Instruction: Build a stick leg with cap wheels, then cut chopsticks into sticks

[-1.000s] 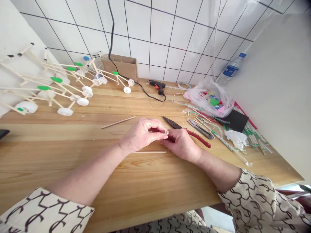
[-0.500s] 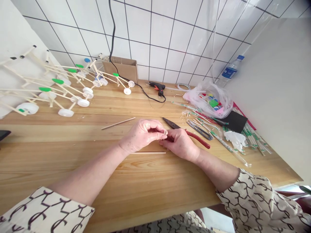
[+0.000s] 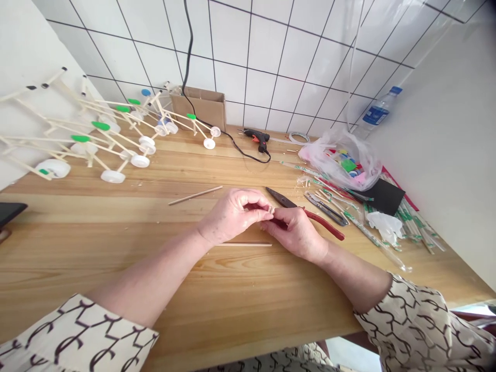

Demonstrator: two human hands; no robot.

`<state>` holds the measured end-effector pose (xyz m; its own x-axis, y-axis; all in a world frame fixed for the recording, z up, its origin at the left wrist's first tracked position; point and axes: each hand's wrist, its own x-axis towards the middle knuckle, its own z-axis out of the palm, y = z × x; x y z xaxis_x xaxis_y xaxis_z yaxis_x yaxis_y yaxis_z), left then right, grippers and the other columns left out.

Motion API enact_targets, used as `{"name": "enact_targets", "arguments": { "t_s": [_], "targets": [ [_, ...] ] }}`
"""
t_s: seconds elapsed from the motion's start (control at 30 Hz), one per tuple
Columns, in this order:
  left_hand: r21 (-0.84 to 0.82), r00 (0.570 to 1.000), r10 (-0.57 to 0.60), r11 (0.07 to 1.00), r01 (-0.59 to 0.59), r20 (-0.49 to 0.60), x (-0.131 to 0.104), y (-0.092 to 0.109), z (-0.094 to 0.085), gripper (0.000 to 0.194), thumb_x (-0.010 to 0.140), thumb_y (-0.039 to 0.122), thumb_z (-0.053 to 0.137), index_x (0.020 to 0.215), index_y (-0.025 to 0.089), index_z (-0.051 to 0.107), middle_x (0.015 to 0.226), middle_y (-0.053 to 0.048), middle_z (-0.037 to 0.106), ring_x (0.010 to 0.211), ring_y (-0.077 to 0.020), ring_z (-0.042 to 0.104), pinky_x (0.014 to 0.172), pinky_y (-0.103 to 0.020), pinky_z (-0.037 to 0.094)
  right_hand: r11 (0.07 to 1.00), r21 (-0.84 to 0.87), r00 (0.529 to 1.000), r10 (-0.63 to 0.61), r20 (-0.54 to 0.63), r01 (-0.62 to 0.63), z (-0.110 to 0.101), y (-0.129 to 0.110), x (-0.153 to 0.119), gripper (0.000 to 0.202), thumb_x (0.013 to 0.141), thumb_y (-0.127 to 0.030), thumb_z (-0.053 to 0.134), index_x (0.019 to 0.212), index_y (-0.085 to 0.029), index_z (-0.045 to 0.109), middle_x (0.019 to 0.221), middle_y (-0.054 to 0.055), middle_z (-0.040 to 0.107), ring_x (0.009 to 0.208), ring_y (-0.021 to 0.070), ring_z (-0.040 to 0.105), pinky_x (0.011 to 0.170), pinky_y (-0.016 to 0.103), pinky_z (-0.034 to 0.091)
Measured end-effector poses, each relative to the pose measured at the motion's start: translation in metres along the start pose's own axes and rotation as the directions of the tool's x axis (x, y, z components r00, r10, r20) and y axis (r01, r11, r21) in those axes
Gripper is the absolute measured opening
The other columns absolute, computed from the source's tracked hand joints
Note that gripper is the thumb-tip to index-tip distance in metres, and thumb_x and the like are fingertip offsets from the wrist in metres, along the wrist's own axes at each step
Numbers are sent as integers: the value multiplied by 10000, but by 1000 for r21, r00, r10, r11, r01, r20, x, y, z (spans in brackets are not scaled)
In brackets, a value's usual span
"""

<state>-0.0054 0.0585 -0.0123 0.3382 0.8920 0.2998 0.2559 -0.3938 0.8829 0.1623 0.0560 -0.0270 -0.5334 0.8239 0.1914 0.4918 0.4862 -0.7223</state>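
Observation:
My left hand (image 3: 236, 216) pinches a tiny pale wooden piece (image 3: 272, 210) between thumb and forefinger. Curled against the other side of it, my right hand (image 3: 300, 236) has its fingertips at the same piece; its far fingers are partly hidden. One thin wooden stick (image 3: 248, 245) lies on the table just below the hands, its left end behind my left wrist. Another stick (image 3: 196, 195) rests at an angle to the upper left. Red-handled pliers (image 3: 323, 225) lie behind my right hand, with metal thread snips (image 3: 329, 209) beside them.
Several stick models with white wheels (image 3: 113, 176) stand at the left. Along the wall are a cardboard box (image 3: 211, 109), a glue gun (image 3: 259, 138) and a tape roll (image 3: 299, 138). Rightward lie a plastic bag (image 3: 320, 152), wrapped sticks and a bottle (image 3: 375, 114). A dark device (image 3: 11, 212) shows at left.
The whole view has shifted slightly, so everything sits a little further right. More of the dark device shows at the left edge. Both hands keep nearly the same pose around the small piece.

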Motion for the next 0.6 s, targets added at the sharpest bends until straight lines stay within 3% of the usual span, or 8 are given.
{"name": "enact_targets", "arguments": {
  "t_s": [0.6],
  "targets": [
    [-217,987,-160,962,163,35,1,-9,-3,54,647,205,685,648,152,675,682,-5,659,660,-145,588,650,-253,470,999,4,999,51,-20,-51,8,0,2,252,795,-256,520,584,-122,554,522,-47,334,496,63,284,441,179,252]
  ]
}}
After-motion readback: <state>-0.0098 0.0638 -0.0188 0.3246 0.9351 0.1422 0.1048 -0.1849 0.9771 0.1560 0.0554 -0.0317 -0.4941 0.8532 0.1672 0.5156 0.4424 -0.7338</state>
